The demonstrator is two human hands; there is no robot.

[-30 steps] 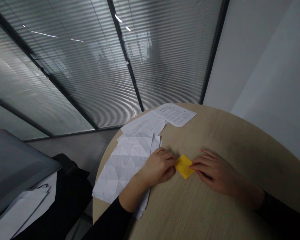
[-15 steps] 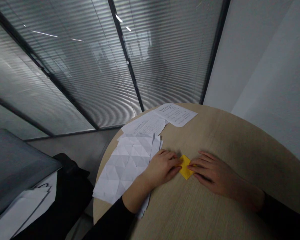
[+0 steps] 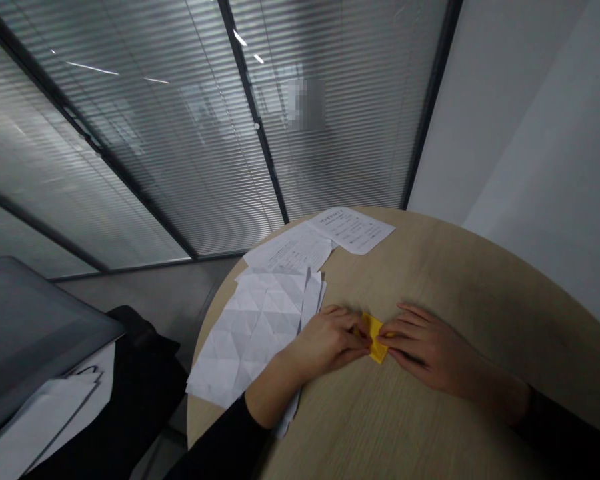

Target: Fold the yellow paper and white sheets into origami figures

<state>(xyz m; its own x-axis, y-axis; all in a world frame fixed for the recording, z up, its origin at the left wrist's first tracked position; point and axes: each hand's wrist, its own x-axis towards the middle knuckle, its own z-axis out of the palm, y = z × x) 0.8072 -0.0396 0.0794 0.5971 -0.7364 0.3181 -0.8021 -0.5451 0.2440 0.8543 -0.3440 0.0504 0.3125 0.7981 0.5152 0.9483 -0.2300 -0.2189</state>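
Observation:
A small folded piece of yellow paper [image 3: 376, 337] lies on the wooden table between my two hands. My left hand [image 3: 333, 339] grips its left side, thumb and fingers pinched together over that edge. From the right, my right hand [image 3: 420, 343] holds the opposite corner between thumb and fingertips, its other fingers lying a little apart. Both hands hide parts of the paper, so its full outline does not show. Beside my left forearm is a creased white sheet [image 3: 253, 327] with a grid of triangular folds.
Printed sheets [image 3: 353, 230] lie at the far edge of the round table [image 3: 440, 253]. Glass panels with blinds [image 3: 350, 160] stand behind it, a pale wall [image 3: 545, 167] to the right. At left are a grey surface [image 3: 35, 327] and white papers [image 3: 55, 407].
My left hand has shifted slightly right, over more of the yellow paper and closer to my right hand. The paper has moved a little right; my right hand stays nearly still.

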